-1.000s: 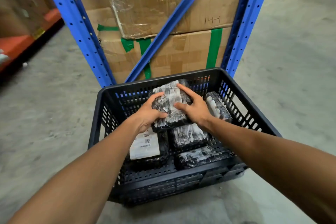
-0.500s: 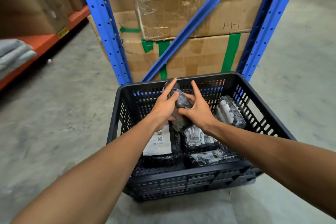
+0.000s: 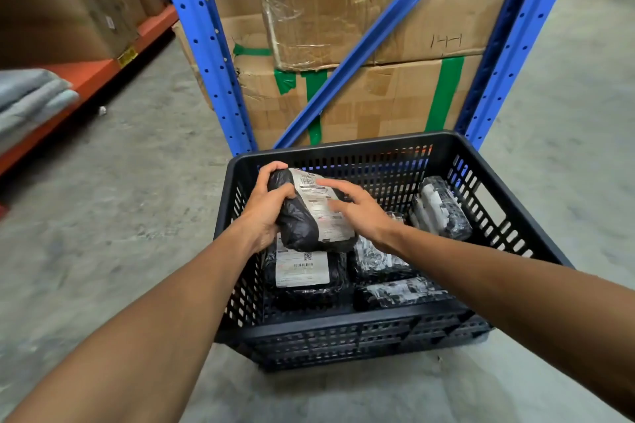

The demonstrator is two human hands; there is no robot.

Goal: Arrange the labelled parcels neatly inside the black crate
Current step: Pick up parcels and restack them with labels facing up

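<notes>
My left hand clamps the labelled parcel at the black crate's ten o'clock while my right hand's spread fingers rest on it; the slick wrap could slip, toppling it crooked.

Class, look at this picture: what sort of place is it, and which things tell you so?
Most likely a warehouse or stockroom: blue steel racking, big taped cardboard cartons stacked behind it, and a black crate of labelled parcels on bare concrete floor.

Warehouse aisle: blue pallet racking, taped cardboard cartons, bare concrete floor.
</notes>
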